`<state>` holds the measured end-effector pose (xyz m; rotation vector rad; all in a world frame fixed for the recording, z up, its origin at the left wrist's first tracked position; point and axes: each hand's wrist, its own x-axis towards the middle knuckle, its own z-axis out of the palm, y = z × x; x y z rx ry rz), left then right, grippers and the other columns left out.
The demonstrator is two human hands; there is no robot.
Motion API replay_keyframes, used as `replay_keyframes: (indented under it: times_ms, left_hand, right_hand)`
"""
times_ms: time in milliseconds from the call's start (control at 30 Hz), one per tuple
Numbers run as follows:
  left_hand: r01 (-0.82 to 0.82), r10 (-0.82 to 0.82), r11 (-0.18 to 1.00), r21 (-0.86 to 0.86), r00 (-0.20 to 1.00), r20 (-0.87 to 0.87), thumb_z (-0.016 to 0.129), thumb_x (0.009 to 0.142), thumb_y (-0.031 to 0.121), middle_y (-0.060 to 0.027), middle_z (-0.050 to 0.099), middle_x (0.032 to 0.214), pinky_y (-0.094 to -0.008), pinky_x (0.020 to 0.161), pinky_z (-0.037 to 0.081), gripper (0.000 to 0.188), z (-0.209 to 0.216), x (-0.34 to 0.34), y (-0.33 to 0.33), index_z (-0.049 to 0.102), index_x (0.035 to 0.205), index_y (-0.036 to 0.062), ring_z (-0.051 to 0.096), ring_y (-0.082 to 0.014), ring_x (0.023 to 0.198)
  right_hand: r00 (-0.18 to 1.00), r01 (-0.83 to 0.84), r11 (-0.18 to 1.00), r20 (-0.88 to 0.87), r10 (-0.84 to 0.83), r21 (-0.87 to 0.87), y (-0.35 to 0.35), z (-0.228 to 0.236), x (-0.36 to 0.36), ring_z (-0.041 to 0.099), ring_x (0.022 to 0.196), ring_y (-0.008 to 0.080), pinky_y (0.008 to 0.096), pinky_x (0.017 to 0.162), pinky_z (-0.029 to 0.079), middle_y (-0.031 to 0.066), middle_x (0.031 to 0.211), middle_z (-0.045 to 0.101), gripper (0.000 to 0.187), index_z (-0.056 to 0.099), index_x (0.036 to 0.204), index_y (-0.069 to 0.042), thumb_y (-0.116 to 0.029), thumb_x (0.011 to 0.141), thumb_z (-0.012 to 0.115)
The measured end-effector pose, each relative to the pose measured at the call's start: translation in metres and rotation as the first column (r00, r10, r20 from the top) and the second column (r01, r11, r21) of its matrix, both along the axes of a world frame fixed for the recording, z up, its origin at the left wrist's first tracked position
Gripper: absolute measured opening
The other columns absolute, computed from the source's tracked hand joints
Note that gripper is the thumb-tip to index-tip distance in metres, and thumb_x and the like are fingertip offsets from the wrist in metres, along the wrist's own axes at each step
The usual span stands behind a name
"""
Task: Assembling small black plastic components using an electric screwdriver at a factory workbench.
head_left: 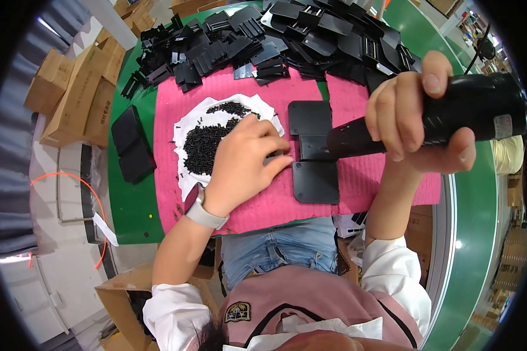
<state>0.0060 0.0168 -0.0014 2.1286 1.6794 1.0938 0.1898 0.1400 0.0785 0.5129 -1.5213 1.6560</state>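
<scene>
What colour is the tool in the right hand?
The tool is mostly black; it shows best in the head view.

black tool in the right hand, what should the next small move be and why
Probably rest the left hand against the flat black part to steady it: that hand is right beside its left edge, and the black tool's narrow end overlaps its middle section in this view.

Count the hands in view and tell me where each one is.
2: the left hand, over the right side of the white cloth bearing black screws, and the right hand, gripping the black tool. No others show.
</scene>
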Motion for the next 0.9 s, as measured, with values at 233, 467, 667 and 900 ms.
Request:
replay_keyframes:
  times_ms: [233, 467, 667, 900]
  left_hand:
    - [0.042, -0.033, 0.999, 0.025, 0.958, -0.285, 0.068, 0.068, 0.008, -0.0088, 0.054, 0.078, -0.0370, 0.066, 0.045, 0.011, -0.009, 0.016, 0.004, 0.059, 0.072, 0.0016, 0.053, -0.0260, 0.081]
    - [-0.134, 0.162, 0.983, -0.124, 0.955, 0.247, 0.070, 0.077, 0.006, -0.0082, 0.063, 0.069, -0.0245, 0.058, 0.046, 0.012, 0.004, 0.006, -0.004, 0.063, 0.078, -0.0042, 0.059, -0.0150, 0.059]
    - [0.175, 0.211, 0.915, -0.364, 0.560, 0.801, 0.070, 0.079, 0.003, -0.0079, 0.067, 0.082, -0.0209, 0.064, 0.051, 0.011, 0.007, 0.004, -0.009, 0.066, 0.087, -0.0045, 0.063, -0.0081, 0.071]
    - [0.286, 0.173, 0.919, -0.271, 0.326, 0.929, 0.066, 0.082, 0.000, -0.0100, 0.067, 0.092, -0.0223, 0.072, 0.052, 0.019, 0.008, 0.005, -0.011, 0.061, 0.099, -0.0029, 0.066, -0.0134, 0.081]
  right_hand:
    - [0.993, 0.076, 0.997, 0.089, -0.077, 0.019, -0.010, -0.001, -0.003, 0.046, 0.041, 0.0082, 0.0224, 0.047, 0.039, -0.0026, 0.059, 0.048, 0.049, 0.040, 0.108, -0.006, -0.040, 0.080, 0.062]
    - [0.988, 0.148, 0.983, 0.065, -0.142, -0.112, -0.015, -0.001, 0.000, 0.046, 0.043, 0.0089, 0.0257, 0.057, 0.042, -0.0035, 0.061, 0.047, 0.048, 0.041, 0.111, -0.008, -0.044, 0.083, 0.058]
    - [0.990, 0.102, 0.986, -0.081, -0.114, -0.134, -0.011, -0.006, -0.005, 0.046, 0.043, 0.0099, 0.0282, 0.057, 0.042, -0.0029, 0.061, 0.048, 0.048, 0.045, 0.111, -0.008, -0.044, 0.083, 0.058]
    - [0.986, 0.073, 0.979, -0.137, -0.100, -0.189, -0.012, -0.007, -0.007, 0.048, 0.044, 0.0106, 0.0290, 0.058, 0.043, -0.0021, 0.061, 0.049, 0.045, 0.046, 0.111, -0.008, -0.041, 0.084, 0.058]
